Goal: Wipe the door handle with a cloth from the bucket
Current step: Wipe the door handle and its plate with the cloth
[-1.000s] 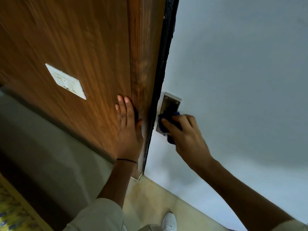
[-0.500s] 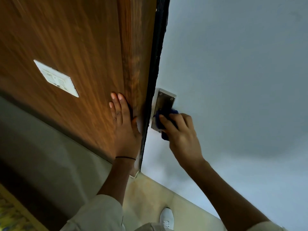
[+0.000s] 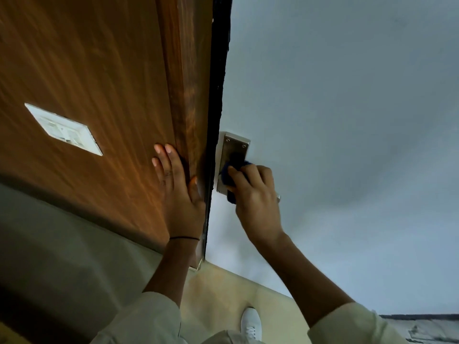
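Observation:
A metal handle plate (image 3: 232, 148) is fixed to the pale grey door (image 3: 347, 120), close to its dark edge. My right hand (image 3: 255, 202) grips a dark blue cloth (image 3: 229, 171) and presses it against the lower part of the plate. The handle's lever is mostly hidden under the cloth and hand; a small metal tip (image 3: 278, 198) shows beside my knuckles. My left hand (image 3: 177, 189) lies flat with fingers spread on the brown wooden panel (image 3: 99, 83), beside the frame post. The bucket is out of sight.
A white switch plate (image 3: 64, 129) is set in the wooden panel at the left. Below lie a beige tiled floor (image 3: 223, 294) and my white shoe (image 3: 252, 324). A dark strip (image 3: 219, 70) runs between the wooden frame and the door.
My right hand with the cloth has shifted slightly on the handle plate. The left hand stays flat on the wood. The view has drifted a little.

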